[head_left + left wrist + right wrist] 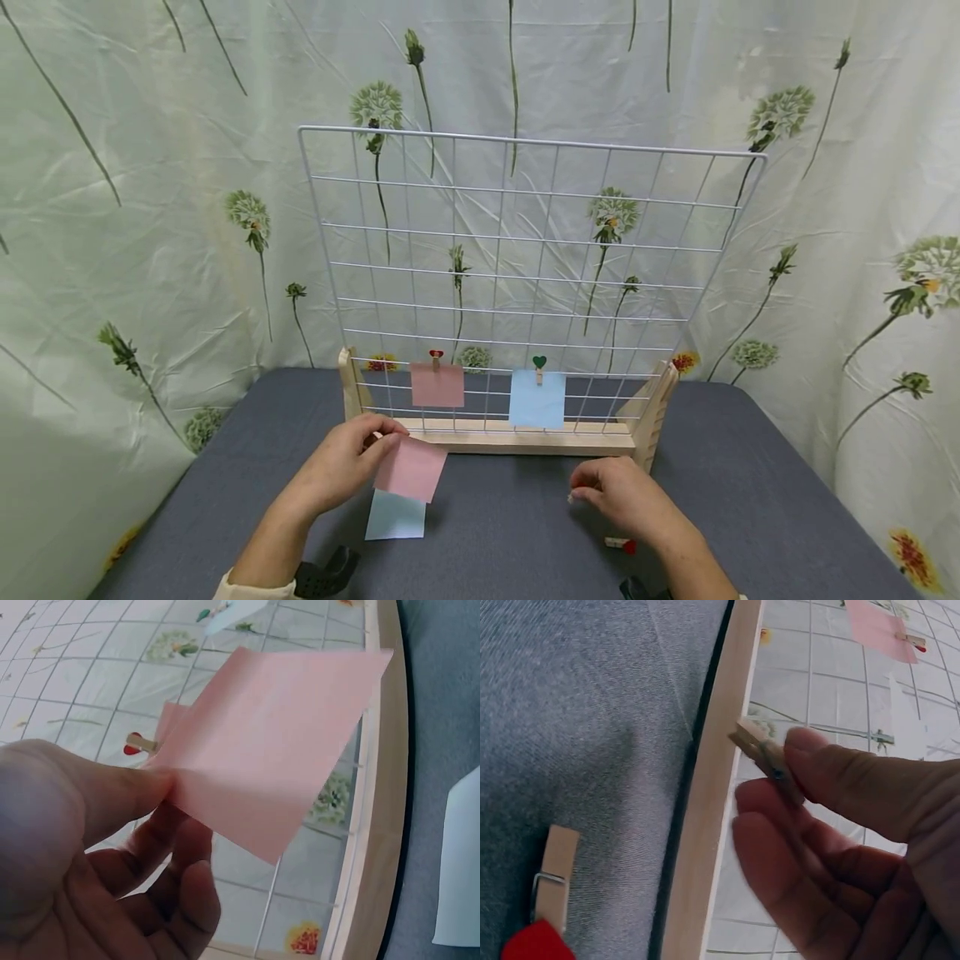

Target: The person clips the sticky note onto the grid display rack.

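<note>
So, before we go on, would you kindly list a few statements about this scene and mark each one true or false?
1. The left hand pinches a loose pink square. True.
2. The right hand holds nothing. False: the right hand pinches a wooden clothespin.
3. A green-heart clothespin holds a clipped light blue square on the wire grid. True.
4. The clothespin lying on the table bears a green heart. False: it is a red-heart clothespin.
5. No paper lies on the table. False: a flat light blue square lies on the table.
</note>
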`<state>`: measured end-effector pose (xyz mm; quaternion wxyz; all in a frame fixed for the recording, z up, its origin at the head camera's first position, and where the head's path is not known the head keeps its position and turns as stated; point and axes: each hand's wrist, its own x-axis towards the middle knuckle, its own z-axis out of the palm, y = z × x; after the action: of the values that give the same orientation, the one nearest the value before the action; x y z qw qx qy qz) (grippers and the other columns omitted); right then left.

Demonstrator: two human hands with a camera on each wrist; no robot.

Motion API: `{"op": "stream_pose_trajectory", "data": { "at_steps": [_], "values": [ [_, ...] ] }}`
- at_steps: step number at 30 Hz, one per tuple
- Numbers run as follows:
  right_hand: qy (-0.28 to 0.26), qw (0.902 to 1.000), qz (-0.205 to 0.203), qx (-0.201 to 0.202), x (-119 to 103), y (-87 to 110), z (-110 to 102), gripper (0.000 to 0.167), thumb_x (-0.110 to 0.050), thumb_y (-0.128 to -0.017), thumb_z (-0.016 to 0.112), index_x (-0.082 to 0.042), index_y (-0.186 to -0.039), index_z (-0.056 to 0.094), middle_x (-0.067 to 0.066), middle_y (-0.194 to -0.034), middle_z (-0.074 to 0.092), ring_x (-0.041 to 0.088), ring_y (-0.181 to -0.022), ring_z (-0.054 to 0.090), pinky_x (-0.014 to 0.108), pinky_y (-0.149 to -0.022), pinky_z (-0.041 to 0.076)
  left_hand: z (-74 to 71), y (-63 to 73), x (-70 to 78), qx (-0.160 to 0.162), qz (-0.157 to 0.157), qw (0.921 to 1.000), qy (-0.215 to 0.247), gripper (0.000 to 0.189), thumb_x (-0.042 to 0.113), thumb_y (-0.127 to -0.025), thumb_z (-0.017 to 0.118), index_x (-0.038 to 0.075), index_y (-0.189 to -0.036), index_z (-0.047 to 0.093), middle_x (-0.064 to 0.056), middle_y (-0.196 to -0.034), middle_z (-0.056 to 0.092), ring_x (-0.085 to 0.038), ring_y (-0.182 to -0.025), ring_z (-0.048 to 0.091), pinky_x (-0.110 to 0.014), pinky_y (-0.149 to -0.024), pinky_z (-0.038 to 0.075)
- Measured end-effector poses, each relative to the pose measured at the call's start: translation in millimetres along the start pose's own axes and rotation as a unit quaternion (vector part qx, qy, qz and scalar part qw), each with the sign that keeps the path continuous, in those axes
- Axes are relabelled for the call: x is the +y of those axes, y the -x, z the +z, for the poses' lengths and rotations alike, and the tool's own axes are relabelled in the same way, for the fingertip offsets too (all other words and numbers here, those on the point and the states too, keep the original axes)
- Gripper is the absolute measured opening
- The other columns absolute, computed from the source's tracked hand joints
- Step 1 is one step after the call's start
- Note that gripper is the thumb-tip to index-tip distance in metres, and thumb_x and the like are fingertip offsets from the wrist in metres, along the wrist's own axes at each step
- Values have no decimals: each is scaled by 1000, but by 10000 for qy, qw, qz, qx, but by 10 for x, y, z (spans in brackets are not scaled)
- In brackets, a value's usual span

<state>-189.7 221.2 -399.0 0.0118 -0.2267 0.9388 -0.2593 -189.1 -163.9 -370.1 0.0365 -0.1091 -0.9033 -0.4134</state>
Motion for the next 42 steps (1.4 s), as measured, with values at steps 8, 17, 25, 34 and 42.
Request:
{"op": "stream_pose_trajectory", "data": {
  "at_steps": [8,17,25,34,42],
  "values": [
    [-99,9987,-91,-485,-48,36,-49,12,-20,-93,73,-10,-97,76,-6,-85,74,-1,-70,61,24,-61,50,7,-1,73,351,198,9987,326,19,11,-100,65,9,-119,69,-4,-103,71,-13,-88,64,-26,-75,53],
    [-2,9996,-47,-290,-179,113,-136,17,-25,-97,68,-12,-102,78,-10,-86,72,-3,-71,56,24,-61,48,7,-25,162,923,130,9901,1052,15,16,-97,71,10,-111,70,-6,-97,71,-19,-84,63,-24,-69,51],
    [234,9990,-161,346,-329,179,-198,13,-23,-94,72,-17,-103,79,-13,-89,68,-3,-76,58,21,-64,49,-21,-60,210,1380,281,9831,1169,14,21,-98,69,11,-108,71,-7,-95,68,-13,-80,57,-25,-66,46],
    [-77,9989,5,456,-451,158,-240,13,-20,-87,79,-17,-100,79,-8,-92,75,-3,-77,63,19,-64,52,-87,-285,354,1762,443,9750,1278,18,27,-100,67,11,-109,71,-10,-93,68,-13,-74,55,-26,-65,43],
    [26,9896,-840,1168,-571,153,-269,19,-15,-91,75,-20,-110,77,-13,-95,71,-4,-79,62,20,-64,53,-298,-554,553,1823,751,9721,1273,22,31,-101,65,11,-110,70,-7,-79,59,-16,-65,50,-28,-54,39]
  ]
}}
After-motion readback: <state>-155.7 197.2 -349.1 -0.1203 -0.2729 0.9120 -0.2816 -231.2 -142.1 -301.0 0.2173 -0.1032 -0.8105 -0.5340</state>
